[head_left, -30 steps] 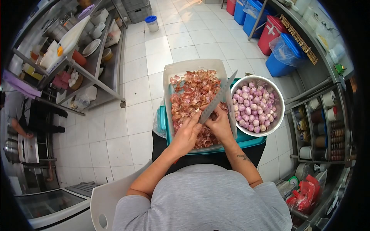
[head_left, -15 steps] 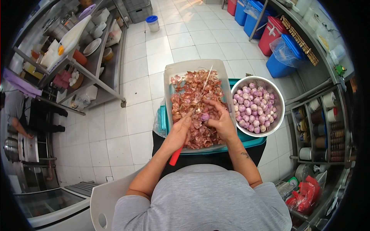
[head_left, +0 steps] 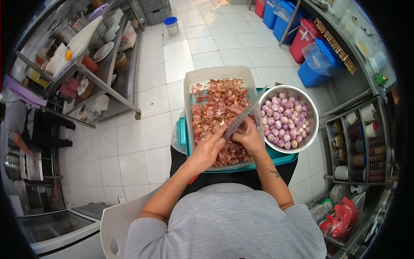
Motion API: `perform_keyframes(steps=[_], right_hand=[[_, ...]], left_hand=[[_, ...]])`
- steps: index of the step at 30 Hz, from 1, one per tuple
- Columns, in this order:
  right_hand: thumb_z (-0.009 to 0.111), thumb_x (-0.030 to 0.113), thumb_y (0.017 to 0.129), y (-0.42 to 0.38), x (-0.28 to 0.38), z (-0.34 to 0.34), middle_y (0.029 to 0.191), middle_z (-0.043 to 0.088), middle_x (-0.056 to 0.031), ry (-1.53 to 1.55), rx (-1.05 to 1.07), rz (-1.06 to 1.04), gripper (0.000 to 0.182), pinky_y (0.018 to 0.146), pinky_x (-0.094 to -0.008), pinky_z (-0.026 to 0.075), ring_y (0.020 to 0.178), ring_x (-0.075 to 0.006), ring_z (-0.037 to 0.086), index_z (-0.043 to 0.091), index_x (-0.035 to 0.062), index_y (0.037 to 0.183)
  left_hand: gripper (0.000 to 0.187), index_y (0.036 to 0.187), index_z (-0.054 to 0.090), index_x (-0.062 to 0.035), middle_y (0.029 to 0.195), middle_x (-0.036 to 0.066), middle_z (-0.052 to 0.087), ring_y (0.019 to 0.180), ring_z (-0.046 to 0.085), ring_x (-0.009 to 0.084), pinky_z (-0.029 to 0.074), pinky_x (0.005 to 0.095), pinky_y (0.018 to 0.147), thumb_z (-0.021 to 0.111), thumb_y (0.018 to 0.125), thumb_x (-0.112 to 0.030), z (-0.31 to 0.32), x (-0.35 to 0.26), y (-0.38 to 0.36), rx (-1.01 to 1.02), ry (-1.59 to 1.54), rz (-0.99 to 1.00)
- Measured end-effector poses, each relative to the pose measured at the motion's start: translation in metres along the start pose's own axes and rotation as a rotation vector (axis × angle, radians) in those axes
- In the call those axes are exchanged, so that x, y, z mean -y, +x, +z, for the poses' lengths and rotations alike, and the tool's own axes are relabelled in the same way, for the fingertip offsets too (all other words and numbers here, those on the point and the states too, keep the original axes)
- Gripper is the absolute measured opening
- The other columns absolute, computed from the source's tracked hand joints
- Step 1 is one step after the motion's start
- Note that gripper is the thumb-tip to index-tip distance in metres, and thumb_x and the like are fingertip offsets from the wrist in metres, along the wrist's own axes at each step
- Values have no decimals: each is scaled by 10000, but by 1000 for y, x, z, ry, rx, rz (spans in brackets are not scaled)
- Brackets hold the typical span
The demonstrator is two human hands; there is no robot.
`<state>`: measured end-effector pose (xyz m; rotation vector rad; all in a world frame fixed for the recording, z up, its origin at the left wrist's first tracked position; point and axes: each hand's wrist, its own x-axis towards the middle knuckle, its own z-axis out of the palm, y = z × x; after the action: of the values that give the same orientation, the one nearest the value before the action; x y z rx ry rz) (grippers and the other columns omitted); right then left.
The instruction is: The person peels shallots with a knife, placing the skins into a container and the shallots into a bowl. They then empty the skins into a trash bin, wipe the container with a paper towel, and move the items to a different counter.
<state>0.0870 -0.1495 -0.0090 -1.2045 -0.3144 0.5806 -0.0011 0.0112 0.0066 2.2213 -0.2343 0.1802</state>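
My left hand [head_left: 209, 149] is closed around a knife [head_left: 243, 115] with a red handle; its long blade points up and right, over my right hand. My right hand [head_left: 250, 137] has its fingers curled close behind the blade, around a shallot that the blade and fingers now mostly hide. Both hands are above a translucent plastic box [head_left: 188, 86] holding a heap of reddish-brown shallot skins [head_left: 215, 101]. Right beside the box stands a metal colander [head_left: 316, 116] full of peeled purple-white shallots [head_left: 284, 121].
A teal lid or tray [head_left: 276, 159] lies under the box and colander. Steel shelves with cookware [head_left: 103, 52] stand left, where another person [head_left: 26, 125] works. Lidded bins [head_left: 319, 64] line the right, near a rack of jars [head_left: 358, 142]. A blue-lidded tub [head_left: 171, 26] sits on the floor.
The knife has swung to the right and its broad blade now shows across my right hand. My left hand has moved slightly right and turned. The shallot, visible before, is now mostly covered.
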Motion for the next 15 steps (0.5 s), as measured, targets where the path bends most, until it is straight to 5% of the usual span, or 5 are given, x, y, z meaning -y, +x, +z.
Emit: perform_keyframes(steps=[2,5,10,15], right_hand=[[627,-106,678,1,-1,-1,1020,554,-50,39,0,-14,732,853,-249,470,961,-129,561,401,17,1363],[590,-106,685,6,-10,-3,1040,559,-64,172,-2,70,670,854,-255,473,958,-133,563,436,13,1326],[582,-99,719,6,-21,-1,1023,583,-68,501,15,100,468,821,-252,481,943,-150,581,520,-10,1174],[596,-50,777,8,-32,-6,992,605,-68,630,23,106,357,862,-289,475,946,-158,590,533,-4,1125]], left_hand=[[525,1435,303,-29,888,83,559,611,524,155,444,259,584,370,1016,-336,5,11,-6,-12,-86,-57],[553,1426,309,-4,923,111,544,716,558,208,469,304,676,363,1013,-367,-13,-13,-6,145,-545,-501],[590,1445,289,-40,838,46,457,460,456,84,357,204,397,310,1012,-440,-10,-11,-6,60,-864,-569],[583,1448,286,-46,850,44,460,474,471,100,378,213,419,316,1012,-432,-12,-13,-6,32,-901,-579]])
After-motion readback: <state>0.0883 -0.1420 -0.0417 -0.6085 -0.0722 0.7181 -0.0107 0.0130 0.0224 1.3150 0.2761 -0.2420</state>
